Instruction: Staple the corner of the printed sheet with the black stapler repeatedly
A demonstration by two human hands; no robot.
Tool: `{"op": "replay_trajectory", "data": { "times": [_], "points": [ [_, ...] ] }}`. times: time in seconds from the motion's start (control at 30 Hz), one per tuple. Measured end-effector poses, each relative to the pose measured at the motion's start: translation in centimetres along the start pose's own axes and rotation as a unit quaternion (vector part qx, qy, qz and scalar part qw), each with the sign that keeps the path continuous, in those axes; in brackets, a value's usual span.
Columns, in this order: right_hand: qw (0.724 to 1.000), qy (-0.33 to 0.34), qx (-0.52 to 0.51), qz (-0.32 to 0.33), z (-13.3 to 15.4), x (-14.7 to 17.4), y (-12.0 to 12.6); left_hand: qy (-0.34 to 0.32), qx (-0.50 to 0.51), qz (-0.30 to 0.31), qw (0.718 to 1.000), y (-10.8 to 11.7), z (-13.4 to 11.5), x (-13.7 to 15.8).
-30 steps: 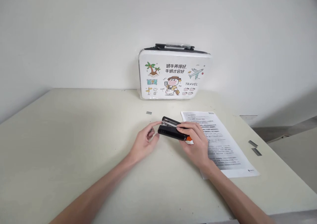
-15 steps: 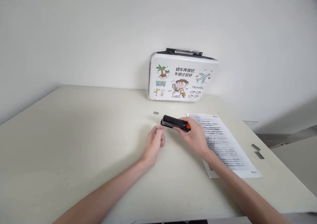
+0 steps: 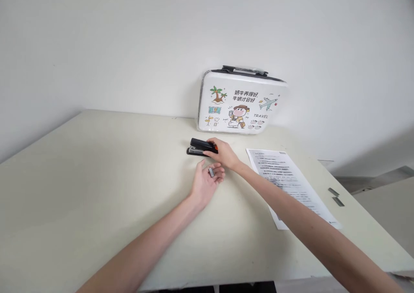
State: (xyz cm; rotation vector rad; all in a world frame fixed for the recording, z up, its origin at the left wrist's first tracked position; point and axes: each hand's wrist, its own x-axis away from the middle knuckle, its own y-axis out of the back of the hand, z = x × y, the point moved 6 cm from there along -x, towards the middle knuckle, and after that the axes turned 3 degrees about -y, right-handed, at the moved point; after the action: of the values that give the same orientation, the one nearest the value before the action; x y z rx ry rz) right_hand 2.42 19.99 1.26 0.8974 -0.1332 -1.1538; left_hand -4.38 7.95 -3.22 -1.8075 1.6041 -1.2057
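Note:
A black stapler with an orange-red part near its rear lies low over the table, its nose pointing left. My right hand is wrapped round the stapler's back end. Just in front of it, my left hand is turned palm up with its fingers loosely curled. A short grey strip of staples rests on those fingers, clear of the stapler.
A white cartoon-printed case stands against the wall at the back of the table. To the right lies a printed sheet of paper, partly under my right forearm. Two more staple strips lie near the right edge.
My right hand has moved the stapler left and farther back. The left hand has unfolded from a closed curl to palm up, showing the staple strip. The strip lying behind the stapler is now out of sight.

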Motion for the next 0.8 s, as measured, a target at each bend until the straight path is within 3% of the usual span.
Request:
{"op": "replay_trajectory", "data": {
  "times": [0.1, 0.17, 0.33, 0.43, 0.5, 0.63, 0.8],
  "points": [
    [0.994, 0.002, -0.059, -0.095, 0.8, 2.9, 2.6, 0.002, -0.012, -0.006, 1.0, 0.0, 0.2, -0.2],
    [0.987, 0.016, -0.044, -0.157, 1.9, 6.2, 4.2, -0.004, -0.005, 0.001, 1.0, -0.2, 0.3, -0.3],
    [0.992, -0.008, 0.055, -0.114, 4.3, 12.8, 3.3, 0.041, -0.029, 0.055, 0.997, -1.1, 1.4, 0.4],
    [0.992, -0.025, 0.049, -0.111, 4.7, 14.6, 3.1, 0.071, -0.071, 0.1, 0.99, -2.0, 2.0, 1.2],
    [0.992, -0.024, 0.037, -0.122, 4.6, 15.6, 4.2, 0.064, -0.108, 0.13, 0.983, -2.7, 2.1, 1.6],
    [0.983, -0.025, 0.103, -0.15, 2.1, 18.6, 9.2, 0.032, -0.186, 0.151, 0.97, -3.6, 1.9, 1.6],
    [0.948, -0.105, 0.226, -0.197, -6.4, 24.3, 17.5, 0.015, -0.231, 0.109, 0.967, -3.8, 1.6, 1.4]
  ]
}}
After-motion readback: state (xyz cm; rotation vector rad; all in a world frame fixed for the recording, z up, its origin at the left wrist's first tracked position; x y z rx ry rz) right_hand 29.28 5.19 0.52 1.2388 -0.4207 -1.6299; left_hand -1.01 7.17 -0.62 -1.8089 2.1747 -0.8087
